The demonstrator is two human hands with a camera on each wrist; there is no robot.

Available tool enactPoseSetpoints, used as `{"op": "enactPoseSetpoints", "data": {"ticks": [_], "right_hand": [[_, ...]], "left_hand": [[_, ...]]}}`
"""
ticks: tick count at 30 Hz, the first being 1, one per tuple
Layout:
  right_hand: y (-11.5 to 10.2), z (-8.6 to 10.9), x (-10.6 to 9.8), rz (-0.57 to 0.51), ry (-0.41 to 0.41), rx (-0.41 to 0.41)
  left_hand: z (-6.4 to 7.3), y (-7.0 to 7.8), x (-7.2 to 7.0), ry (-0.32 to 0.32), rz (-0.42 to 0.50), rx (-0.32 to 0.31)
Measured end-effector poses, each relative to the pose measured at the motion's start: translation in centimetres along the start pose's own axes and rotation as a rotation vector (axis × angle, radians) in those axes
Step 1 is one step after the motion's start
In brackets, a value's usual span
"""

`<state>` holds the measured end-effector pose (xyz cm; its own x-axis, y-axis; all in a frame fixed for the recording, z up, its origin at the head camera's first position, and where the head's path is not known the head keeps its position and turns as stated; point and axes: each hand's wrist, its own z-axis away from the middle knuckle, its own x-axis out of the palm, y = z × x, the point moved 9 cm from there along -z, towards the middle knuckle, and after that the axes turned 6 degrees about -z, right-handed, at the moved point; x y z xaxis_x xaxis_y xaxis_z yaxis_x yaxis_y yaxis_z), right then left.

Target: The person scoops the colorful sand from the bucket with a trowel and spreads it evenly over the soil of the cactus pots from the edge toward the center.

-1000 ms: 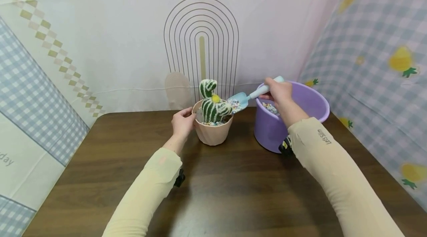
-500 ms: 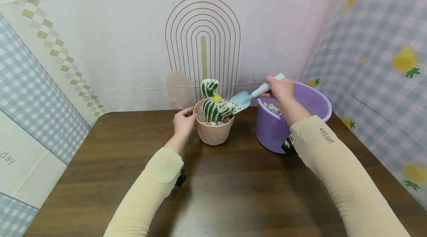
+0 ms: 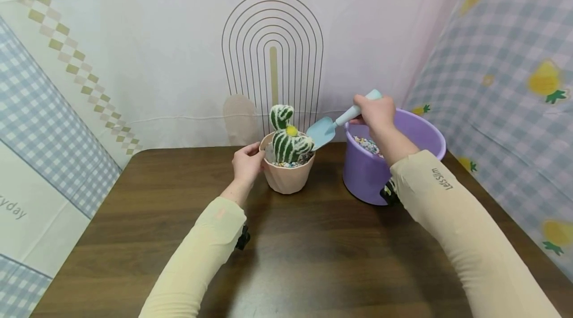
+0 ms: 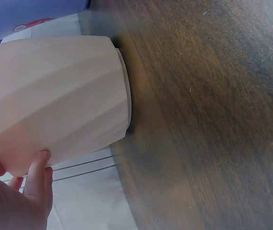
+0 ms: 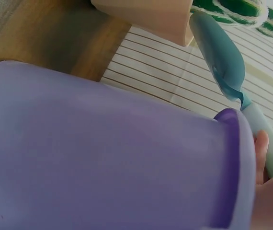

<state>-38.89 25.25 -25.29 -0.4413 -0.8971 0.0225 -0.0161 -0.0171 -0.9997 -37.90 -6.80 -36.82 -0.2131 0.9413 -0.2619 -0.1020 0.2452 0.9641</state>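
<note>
A pale pink flowerpot (image 3: pixel 288 179) stands on the table with a green and white knitted cactus (image 3: pixel 284 147) in it, a yellow ball on its front. Small coloured pebbles lie around the cactus base. My left hand (image 3: pixel 247 162) grips the pot's left rim, with fingertips on its side in the left wrist view. My right hand (image 3: pixel 377 113) holds a light blue trowel (image 3: pixel 321 132) by its handle. The trowel's blade tilts down toward the pot, its tip at the right rim beside the cactus. No pebbles show on the blade.
A purple bucket (image 3: pixel 364 176) with pebbles inside stands right of the pot, under my right hand and wrist. Behind the brown wooden table (image 3: pixel 295 248) hangs a pale patterned cloth (image 3: pixel 179 59). A blue checked cloth (image 3: pixel 501 124) hangs along the right side.
The trowel has tipped steeper, its handle end rising, and the pebbles on its blade have slid off at the pot. My left hand has kept its grip on the rim.
</note>
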Motion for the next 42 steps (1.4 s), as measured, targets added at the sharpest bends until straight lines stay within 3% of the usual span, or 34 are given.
{"op": "enactPoseSetpoints", "data": {"ticks": [15,30,36,42], "right_hand": [[-1.7,1.1,0.8,0.042,-0.042,-0.091],[-1.8,0.8,-1.0,-0.028,-0.024,-0.049],[-1.9,0.6,-2.7,-0.094,-0.001,-0.016],[-2.6,0.1,-4.9,-0.227,0.032,-0.023]], "left_hand": [[0.3,0.3,-0.1,0.014,0.016,0.011],[0.4,0.4,-0.1,0.024,-0.004,0.02],[0.3,2.0,-1.1,0.087,-0.068,0.089],[0.7,4.9,-2.8,0.149,0.054,0.179]]}}
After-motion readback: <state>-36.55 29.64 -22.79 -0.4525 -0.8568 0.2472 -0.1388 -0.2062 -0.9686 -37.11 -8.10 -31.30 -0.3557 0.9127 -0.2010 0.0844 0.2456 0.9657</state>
